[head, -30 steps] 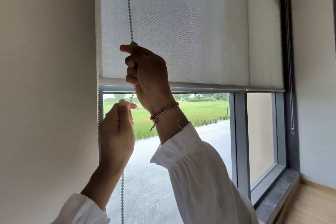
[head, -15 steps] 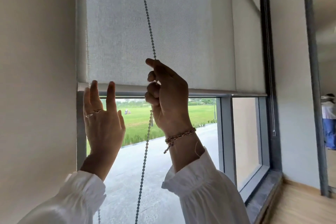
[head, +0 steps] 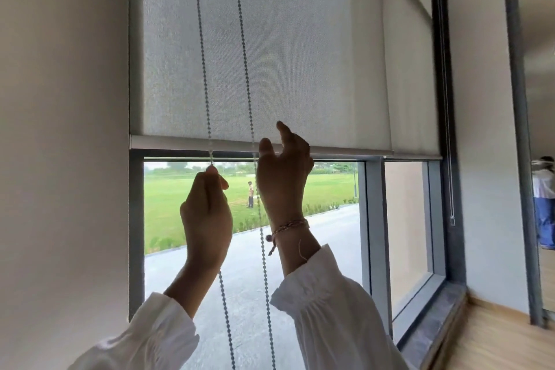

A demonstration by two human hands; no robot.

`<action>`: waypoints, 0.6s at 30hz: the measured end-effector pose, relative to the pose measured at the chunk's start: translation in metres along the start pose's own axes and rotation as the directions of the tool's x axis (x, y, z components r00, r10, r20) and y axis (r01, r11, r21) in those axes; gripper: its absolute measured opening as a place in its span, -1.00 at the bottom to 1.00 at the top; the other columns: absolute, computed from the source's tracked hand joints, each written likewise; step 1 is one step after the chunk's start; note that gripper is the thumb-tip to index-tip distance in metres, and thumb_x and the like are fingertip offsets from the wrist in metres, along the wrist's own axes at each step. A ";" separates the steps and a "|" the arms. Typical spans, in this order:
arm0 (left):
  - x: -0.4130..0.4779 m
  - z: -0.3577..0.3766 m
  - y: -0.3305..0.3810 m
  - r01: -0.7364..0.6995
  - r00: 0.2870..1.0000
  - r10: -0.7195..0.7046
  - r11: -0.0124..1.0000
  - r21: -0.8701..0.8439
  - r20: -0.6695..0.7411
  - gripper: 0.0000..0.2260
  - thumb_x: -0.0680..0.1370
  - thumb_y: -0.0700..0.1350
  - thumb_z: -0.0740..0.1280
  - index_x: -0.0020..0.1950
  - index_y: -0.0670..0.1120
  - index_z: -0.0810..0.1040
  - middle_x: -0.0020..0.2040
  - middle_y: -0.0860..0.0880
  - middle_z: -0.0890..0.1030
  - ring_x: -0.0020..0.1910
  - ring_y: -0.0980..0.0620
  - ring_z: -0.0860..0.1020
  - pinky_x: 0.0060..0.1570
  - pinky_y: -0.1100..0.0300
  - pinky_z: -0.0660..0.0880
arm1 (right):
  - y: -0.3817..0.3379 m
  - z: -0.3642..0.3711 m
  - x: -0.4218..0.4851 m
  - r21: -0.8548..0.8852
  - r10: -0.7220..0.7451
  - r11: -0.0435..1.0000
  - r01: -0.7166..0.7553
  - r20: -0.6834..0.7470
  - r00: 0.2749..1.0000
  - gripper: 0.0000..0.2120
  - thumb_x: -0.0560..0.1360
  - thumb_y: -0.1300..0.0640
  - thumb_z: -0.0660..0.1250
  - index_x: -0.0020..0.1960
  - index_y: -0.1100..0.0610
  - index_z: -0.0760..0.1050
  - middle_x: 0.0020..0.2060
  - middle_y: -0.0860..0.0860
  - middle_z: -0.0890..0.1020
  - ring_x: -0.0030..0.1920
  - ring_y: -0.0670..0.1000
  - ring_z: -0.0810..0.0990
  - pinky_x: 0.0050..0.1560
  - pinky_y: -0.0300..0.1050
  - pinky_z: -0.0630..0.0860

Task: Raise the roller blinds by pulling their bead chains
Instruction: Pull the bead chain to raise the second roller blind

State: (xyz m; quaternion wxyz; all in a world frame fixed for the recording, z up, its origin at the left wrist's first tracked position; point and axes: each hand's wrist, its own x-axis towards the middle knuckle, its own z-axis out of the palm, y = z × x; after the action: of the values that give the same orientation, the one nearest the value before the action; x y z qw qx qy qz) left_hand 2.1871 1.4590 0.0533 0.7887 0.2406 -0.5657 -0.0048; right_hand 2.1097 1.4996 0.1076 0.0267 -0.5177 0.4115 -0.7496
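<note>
A pale grey roller blind (head: 294,48) covers the upper window, its bottom bar (head: 336,149) level with my fingers. Two strands of its bead chain hang in front of it. My left hand (head: 206,216) is shut on the left strand (head: 201,48), pinching it just below the bar. The right strand (head: 244,48) runs down past my right hand (head: 283,177), which is open with fingers spread just right of it, not gripping. A second, narrower blind (head: 411,75) hangs to the right, at about the same height.
A plain wall (head: 63,144) stands close on the left. Another bead chain (head: 447,117) hangs by the dark window frame at right. The sill (head: 432,321) and wooden floor lie at lower right. A person stands at the far right edge (head: 545,201).
My left hand, open half a second ago, has closed on the left strand. My right hand has let go of the right strand and opened. The blind's bottom bar sits slightly lower in view.
</note>
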 end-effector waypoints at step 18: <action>-0.018 -0.010 0.020 0.008 0.974 0.023 0.990 -0.138 0.224 -0.67 0.51 -0.14 0.05 -0.42 0.16 0.31 -0.54 0.10 0.38 -0.55 0.17 0.24 -0.52 0.25 0.15 | -0.051 0.017 0.007 0.484 -0.029 0.868 -0.109 0.269 0.963 -0.76 0.55 0.12 0.20 -0.05 0.22 0.60 -0.65 -0.16 0.38 -0.58 -0.17 0.26 -0.50 -0.25 0.21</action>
State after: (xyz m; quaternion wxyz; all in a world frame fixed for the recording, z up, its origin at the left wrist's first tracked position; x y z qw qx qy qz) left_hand 2.1842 1.4856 0.0422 0.7342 0.1812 -0.6508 -0.0681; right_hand 2.1397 1.5205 0.1481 0.2292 -0.5811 0.2092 -0.7524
